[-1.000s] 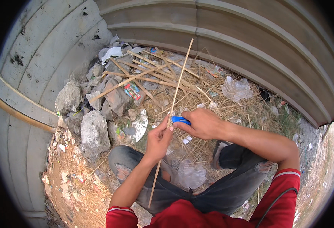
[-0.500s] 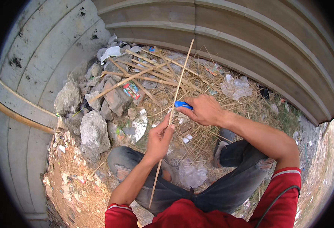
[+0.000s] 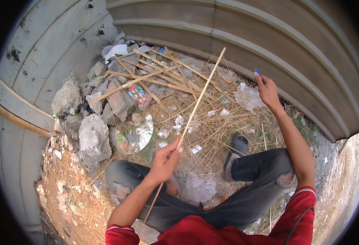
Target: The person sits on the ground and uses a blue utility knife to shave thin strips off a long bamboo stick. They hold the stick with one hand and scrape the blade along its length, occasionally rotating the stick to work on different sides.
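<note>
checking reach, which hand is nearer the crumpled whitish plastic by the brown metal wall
Right. The right hand, holding a blue object, is just right of the plastic in the view; the left hand, gripping the thin stick, is well to its lower left.

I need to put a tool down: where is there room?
Nowhere looks fully bare; the best patch is probably the straw between the held stick and right shoe, though scraps dot it. Upper left is crowded: loose sticks cross rocks.
</note>
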{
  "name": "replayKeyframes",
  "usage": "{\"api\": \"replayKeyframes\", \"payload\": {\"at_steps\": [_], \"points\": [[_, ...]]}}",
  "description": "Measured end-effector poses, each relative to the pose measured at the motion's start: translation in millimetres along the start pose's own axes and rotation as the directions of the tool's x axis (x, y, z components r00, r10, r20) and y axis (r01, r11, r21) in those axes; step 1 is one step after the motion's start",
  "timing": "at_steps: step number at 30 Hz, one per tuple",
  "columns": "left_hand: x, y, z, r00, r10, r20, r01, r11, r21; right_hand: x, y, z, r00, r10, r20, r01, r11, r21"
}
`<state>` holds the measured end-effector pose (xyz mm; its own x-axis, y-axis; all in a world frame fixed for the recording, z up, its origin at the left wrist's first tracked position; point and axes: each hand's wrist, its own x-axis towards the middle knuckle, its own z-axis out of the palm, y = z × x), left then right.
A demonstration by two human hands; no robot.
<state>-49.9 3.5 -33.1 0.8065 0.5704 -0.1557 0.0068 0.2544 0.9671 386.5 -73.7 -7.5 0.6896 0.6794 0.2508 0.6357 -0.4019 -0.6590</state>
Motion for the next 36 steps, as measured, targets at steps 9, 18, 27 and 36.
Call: {"api": "replayKeyframes", "payload": {"at_steps": [9,18,27,36], "points": [[21.7,22.1,14.6,0.999,-0.02,0.042,0.031,0.959,-0.283,-115.9,-163.1,38.6,0.647,-0.37,0.667,0.354,0.92,0.167],[24.8,18.9,13.5,0.99,-0.128,0.054,0.138,0.936,-0.323,-74.5,-131.7,59.3,0.815,-0.332,0.474,0.394,0.918,-0.035],[-17.1,9.0,18.0,0.896,-0.198,0.398,0.264,0.957,-0.117,45.1,58.7,-2.2,0.989,0.137,-0.053,-0.146,0.951,-0.273],[-4.4,12.6,3.4,0.978,-0.134,0.162,0.171,0.954,-0.246,-22.2,-59.3,-11.7,0.979,-0.171,0.115,0.167,0.985,0.045]]}}
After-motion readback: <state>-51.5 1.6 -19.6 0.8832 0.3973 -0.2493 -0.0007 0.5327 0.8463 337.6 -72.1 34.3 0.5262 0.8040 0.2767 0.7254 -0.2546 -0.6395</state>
